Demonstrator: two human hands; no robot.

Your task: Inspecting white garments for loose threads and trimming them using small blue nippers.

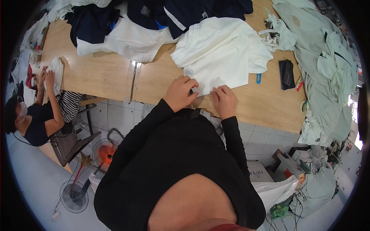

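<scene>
A white garment point(221, 48) with a gathered, elastic-looking band lies spread on the wooden table, its near edge by my hands. My left hand point(180, 94) is at the garment's near left corner, fingers curled. A small dark thing point(190, 92) shows between its thumb and fingers; its kind is too small to tell. At the near edge, to the right, my right hand point(225, 101) pinches the white cloth with thumb and forefinger. The two hands are a short way apart.
White and navy garments point(127, 42) are heaped along the far side. On the right lie a blue clip-like tool point(258, 78), a dark pouch point(286, 75) and a large pale cloth pile point(327, 77). A masked person point(38, 115) works at far left, near floor fans point(106, 154).
</scene>
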